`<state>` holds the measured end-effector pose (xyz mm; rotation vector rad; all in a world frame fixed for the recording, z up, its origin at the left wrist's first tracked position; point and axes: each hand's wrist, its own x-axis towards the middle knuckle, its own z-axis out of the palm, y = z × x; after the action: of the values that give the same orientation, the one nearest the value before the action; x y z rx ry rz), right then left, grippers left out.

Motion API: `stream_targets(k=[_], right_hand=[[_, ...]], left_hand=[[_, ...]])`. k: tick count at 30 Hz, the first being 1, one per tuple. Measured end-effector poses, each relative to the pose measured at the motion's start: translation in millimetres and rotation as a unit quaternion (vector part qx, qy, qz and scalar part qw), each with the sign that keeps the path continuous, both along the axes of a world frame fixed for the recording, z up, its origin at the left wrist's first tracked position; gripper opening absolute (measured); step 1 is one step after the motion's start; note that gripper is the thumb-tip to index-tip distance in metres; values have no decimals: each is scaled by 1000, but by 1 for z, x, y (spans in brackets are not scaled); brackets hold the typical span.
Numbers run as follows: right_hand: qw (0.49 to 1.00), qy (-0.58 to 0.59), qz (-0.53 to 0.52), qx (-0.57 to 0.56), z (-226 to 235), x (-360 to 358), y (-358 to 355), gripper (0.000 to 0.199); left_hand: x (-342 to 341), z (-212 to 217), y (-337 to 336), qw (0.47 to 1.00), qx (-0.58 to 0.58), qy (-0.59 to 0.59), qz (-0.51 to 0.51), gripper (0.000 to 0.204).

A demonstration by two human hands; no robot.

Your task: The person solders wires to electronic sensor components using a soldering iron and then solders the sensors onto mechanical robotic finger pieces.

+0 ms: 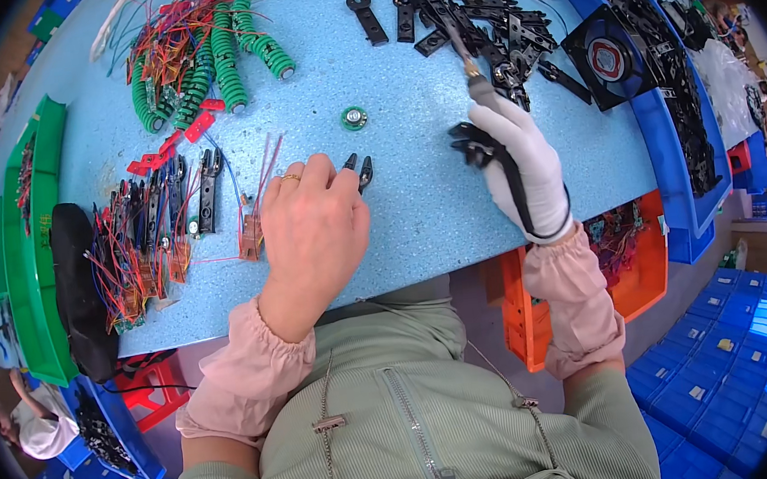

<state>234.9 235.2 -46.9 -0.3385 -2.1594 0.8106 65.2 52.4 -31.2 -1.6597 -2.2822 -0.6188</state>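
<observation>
My bare left hand (313,228), a ring on one finger, lies knuckles up on the blue table (417,199). It is closed over a small black plastic part (360,170) whose end sticks out past the fingers. Thin red wires (267,158) and a small copper board (250,236) lie just left of it. My right hand (529,170), in a white glove, grips a soldering iron (483,93) with its metal tip pointing away from me toward a pile of black parts (482,17). A small round speaker (353,118) with a green rim sits between the hands, a little farther out.
Green coiled cables (219,61) with loose wires lie at the far left. A row of black wired parts (155,220) sits left of my hand. Green trays (36,227) border the left edge, blue bins (672,165) with a black fan (606,59) the right. An orange bin (640,266) hangs below the table.
</observation>
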Motion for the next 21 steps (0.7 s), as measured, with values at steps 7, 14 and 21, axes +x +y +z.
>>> stream_targets(k=[7, 14, 21], right_hand=[[994, 89, 14, -53, 2, -47, 18, 67], [942, 174, 28, -286, 45, -43, 0, 73], [994, 38, -32, -93, 5, -33, -49, 72]], left_hand=[[0, 0, 1, 1000, -5, -3, 0, 8], [0, 1, 1, 1000, -13, -3, 9, 8], [2, 1, -1, 999, -26, -14, 11, 13]])
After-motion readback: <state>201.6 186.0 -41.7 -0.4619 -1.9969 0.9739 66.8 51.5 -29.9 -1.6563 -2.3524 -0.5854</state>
